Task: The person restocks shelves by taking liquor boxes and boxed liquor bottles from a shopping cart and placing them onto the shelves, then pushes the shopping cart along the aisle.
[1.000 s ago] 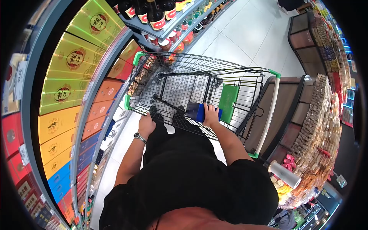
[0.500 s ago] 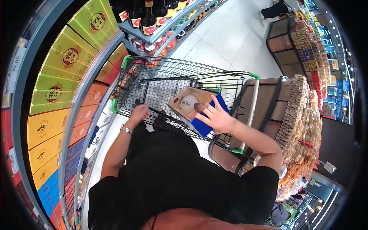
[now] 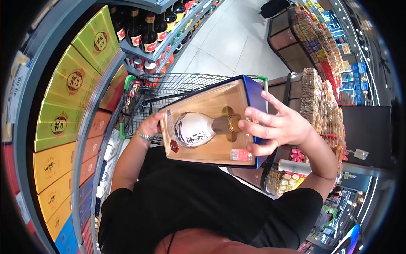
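Observation:
A blue-edged gift box [image 3: 203, 158] with a tan inside is lifted over the shopping cart [image 3: 141, 99], its windowed face toward me. Inside lies a white bottle [image 3: 194, 130] with dark writing and a gold-brown neck pointing right. My left hand [image 3: 151, 125], with a watch on the wrist, grips the box's left end; its fingers are partly hidden behind it. At the right end my right hand [image 3: 277, 127] holds the box, fingers spread over the edge near the bottle's cap.
Shelves of green boxes [image 3: 74, 80] and yellow boxes [image 3: 53, 167] curve along the left. Dark bottles [image 3: 149, 36] stand on a shelf at the top. Packaged goods [image 3: 323, 106] fill a display on the right. Pale floor tiles [image 3: 215, 38] show beyond the cart.
The box has risen out of the cart toward me and turned to show the bottle. My left hand, empty before, has taken hold of its left end. The view has shifted slightly.

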Demonstrator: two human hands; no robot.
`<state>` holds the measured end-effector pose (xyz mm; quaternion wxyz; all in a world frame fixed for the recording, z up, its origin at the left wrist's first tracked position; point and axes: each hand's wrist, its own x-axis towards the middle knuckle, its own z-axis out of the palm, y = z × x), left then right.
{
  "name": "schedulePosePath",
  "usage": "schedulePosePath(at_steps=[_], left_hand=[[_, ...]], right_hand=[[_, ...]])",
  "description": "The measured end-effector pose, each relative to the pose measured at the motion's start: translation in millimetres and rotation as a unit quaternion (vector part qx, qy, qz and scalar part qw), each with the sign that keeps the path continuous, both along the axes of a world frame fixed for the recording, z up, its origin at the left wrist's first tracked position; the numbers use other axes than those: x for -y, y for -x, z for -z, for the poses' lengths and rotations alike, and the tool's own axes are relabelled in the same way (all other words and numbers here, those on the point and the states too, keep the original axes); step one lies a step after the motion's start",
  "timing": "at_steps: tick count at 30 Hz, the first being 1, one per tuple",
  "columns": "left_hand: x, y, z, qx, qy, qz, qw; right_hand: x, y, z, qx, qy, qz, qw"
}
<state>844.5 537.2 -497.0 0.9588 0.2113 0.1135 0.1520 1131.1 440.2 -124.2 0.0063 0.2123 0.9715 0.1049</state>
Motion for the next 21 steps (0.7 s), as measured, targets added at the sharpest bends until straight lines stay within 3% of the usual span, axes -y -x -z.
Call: schedulePosePath(at_steps=[2, 3, 4, 6, 7, 8, 10, 12, 15, 16, 18, 21], left_hand=[[11, 13, -8, 0.033, -0.043, -0.011, 0.998], [20, 22, -19, -0.02, 0.012, -0.033, 0.999], [23, 34, -5, -0.052, -0.008, -0.049, 0.997], [28, 50, -7, -0.069, -0.009, -0.069, 0.995], [28, 55, -13, -0.069, -0.012, -0.068, 0.995], [29, 62, -23, -0.048, -0.004, -0.096, 0.994], [27, 73, -38, -0.03, 0.004, -0.131, 0.991], [26, 81, -52, -0.048, -0.029, -0.176, 0.983], [38, 92, -49, -0.099, -0.057, -0.234, 0.966], [44, 97, -42, -0.143, -0.056, -0.248, 0.957], [57, 100, -46, -0.155, -0.056, -0.254, 0.953], [62, 103, -63, -0.143, -0.043, -0.299, 0.942]], right_hand=[[-2, -9, 3, -0.007, 0.028, 0.056, 0.998], [-6, -20, 11, -0.061, 0.052, 0.105, 0.991], [-7, -28, 22, -0.115, 0.074, 0.154, 0.979], [0, -31, 57, -0.325, 0.112, 0.32, 0.883], [7, -22, 71, -0.459, 0.206, 0.42, 0.755], [11, -23, 97, -0.632, 0.326, 0.412, 0.57], [26, -26, 144, -0.729, 0.459, 0.381, 0.336], [44, 3, 194, -0.817, 0.425, 0.346, 0.181], [39, 52, 226, -0.893, 0.343, 0.254, 0.141], [37, 65, 237, -0.895, 0.324, 0.262, 0.158], [19, 97, 230, -0.867, 0.283, 0.277, 0.304], [18, 105, 227, -0.809, 0.405, 0.293, 0.308]])
